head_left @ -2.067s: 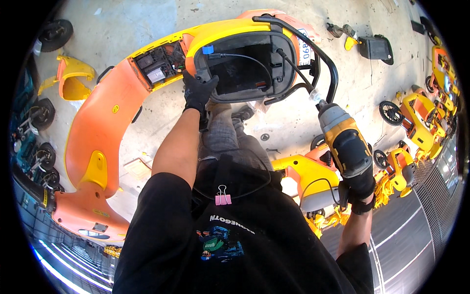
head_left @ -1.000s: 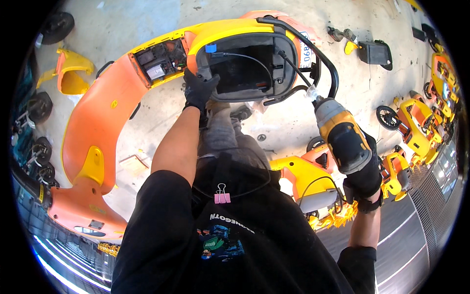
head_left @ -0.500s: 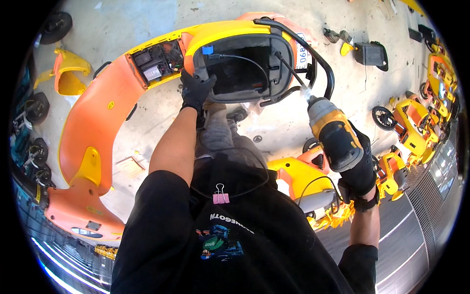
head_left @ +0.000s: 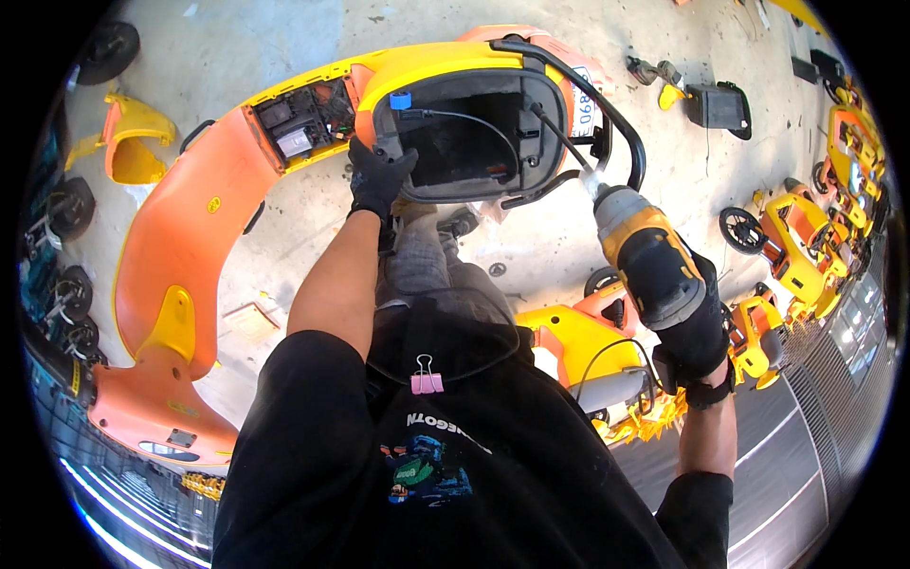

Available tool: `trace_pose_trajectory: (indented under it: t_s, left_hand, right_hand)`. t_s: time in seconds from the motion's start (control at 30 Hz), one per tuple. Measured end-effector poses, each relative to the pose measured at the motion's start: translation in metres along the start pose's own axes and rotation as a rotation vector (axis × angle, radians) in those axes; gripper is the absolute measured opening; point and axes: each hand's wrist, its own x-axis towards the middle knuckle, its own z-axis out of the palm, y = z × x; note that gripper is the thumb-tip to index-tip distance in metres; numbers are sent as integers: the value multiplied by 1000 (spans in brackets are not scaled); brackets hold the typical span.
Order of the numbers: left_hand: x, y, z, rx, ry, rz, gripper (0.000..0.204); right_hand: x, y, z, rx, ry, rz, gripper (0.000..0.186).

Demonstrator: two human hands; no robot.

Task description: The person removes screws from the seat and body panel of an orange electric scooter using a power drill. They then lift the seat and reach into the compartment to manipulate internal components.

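An orange and yellow electric scooter body [head_left: 194, 204] curves across the view, with a black under-seat storage bin [head_left: 455, 187] exposed at its rear. My left hand [head_left: 381, 178], in a black glove, grips the bin's near left rim, its thumb lying over the edge. In my black-gloved right hand [head_left: 700, 332] is a yellow and black cordless power driver [head_left: 652, 256]. Its long dark bit [head_left: 561, 135] slants up and left, the tip against the bin's right inner wall. A cable with a blue connector [head_left: 401, 100] lies across the bin.
Behind the bin curves a black tubular rack [head_left: 621, 119]. An open bay [head_left: 303, 119] with wiring sits left of it. On the concrete floor lie a yellow panel [head_left: 140, 142], a black box [head_left: 718, 107] and a tire [head_left: 109, 52]. More yellow scooters [head_left: 796, 237] stand at right.
Very little differs. The driver has shifted slightly left and the bin's near edge sits slightly lower in view. Both hands keep their grips.
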Motion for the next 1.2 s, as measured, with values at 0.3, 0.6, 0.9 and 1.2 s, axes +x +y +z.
trace_pose_trajectory:
  t_s: [0.3, 0.6, 0.9, 1.2]
  left_hand:
    - [0, -3, 2, -20, 21, 48, 123]
    - [3, -7, 5, -5, 23, 61, 124]
    - [1, -5, 2, -57, -6, 33, 123]
    - [4, -8, 5, -48, 12, 40, 124]
  right_hand:
    - [3, -9, 3, 32, -14, 63, 31]
    - [0, 4, 0, -182, -9, -108, 30]
    - [0, 10, -1, -129, -10, -66, 34]
    - [-7, 12, 1, -137, -45, -11, 33]
